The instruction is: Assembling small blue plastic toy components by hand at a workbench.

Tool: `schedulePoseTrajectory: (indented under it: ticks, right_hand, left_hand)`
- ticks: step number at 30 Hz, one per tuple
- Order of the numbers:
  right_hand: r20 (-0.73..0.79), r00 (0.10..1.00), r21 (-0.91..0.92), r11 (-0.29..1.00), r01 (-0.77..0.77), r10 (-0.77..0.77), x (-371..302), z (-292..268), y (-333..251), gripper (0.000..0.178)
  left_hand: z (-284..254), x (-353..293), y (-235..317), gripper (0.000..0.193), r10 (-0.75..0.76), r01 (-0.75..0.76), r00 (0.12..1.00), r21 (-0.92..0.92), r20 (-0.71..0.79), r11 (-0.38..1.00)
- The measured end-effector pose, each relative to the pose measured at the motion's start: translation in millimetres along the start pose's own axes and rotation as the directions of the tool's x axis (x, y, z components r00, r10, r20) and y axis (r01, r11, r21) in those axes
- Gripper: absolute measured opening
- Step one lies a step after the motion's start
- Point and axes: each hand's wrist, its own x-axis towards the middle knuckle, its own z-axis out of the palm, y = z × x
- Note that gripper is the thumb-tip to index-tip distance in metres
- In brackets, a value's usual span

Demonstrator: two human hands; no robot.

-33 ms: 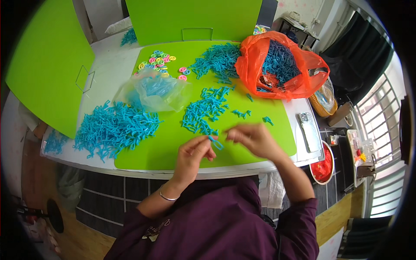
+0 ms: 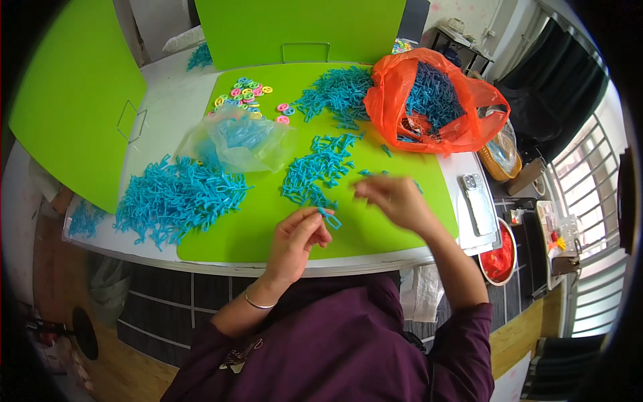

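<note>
My left hand (image 2: 301, 234) pinches a small blue plastic fork-shaped clip (image 2: 333, 220) between thumb and fingertips, its two prongs pointing away to the right. To its right, my right hand (image 2: 396, 203) hovers over the green board (image 2: 261, 234) with fingers curled and blurred by motion; I cannot make out whether anything is in it. Just beyond my left hand lies a loose cluster of blue clips (image 2: 315, 171). A larger heap of them (image 2: 181, 201) spreads at the left, and a few loose ones (image 2: 386, 151) lie near my right hand.
A red plastic bag (image 2: 388, 87) of darker blue pieces stands at the back right, beside another blue heap (image 2: 335, 94). A clear bag (image 2: 261, 151) lies near coloured rings (image 2: 248, 90). A phone (image 2: 474, 204) rests at the right edge. Green panels (image 2: 80, 100) stand behind and left.
My right hand has moved slightly up and away from the clip in my left hand, now covering part of the loose clips. My left hand has barely shifted.
</note>
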Motion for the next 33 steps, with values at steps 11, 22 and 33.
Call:
schedulePoseTrajectory:
  ticks: [11,22,33]
  right_hand:
    - [-0.347,0.937,-0.638,0.721,-0.272,0.047,117,-10,94,0.023]
    - [-0.285,0.952,-0.547,0.796,-0.257,0.112,86,-19,90,0.018]
    - [-0.252,0.955,-0.305,0.949,0.074,-0.156,-25,-15,10,0.017]
  left_hand:
    - [1,-3,2,0.013,-0.186,0.213,0.974,-0.249,0.128,0.945]
    - [5,-8,0,0.011,-0.215,0.242,0.958,-0.135,0.188,0.961]
    - [8,-8,-8,0.013,-0.127,0.111,0.968,0.083,0.218,0.990]
